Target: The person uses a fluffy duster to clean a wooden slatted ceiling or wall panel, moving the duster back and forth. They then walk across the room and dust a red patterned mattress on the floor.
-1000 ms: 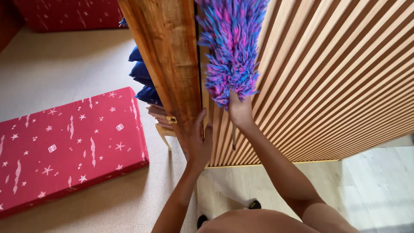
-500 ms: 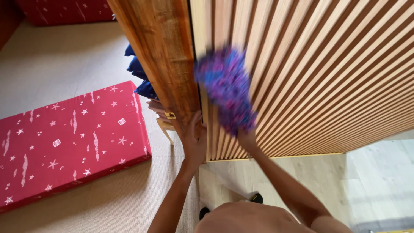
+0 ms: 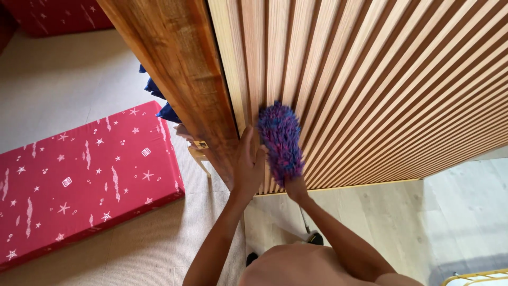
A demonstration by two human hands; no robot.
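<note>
The right hand (image 3: 296, 186) has its grip closed around the base of a fluffy purple-and-blue duster (image 3: 280, 140), whose head lies pressed against the low part of the vertical wooden slat wall (image 3: 370, 90), just right of the dark wooden post (image 3: 180, 69). The left hand (image 3: 248, 167) rests flat with fingers spread wide and holds nothing, its palm on the slats at the corner where post and slat wall meet, just beside the duster head. A red star-patterned mattress (image 3: 79, 175) lies on the beige floor (image 3: 53, 90) to the left, well apart from both hands, and blue cloth (image 3: 159, 98) shows behind the post.
</note>
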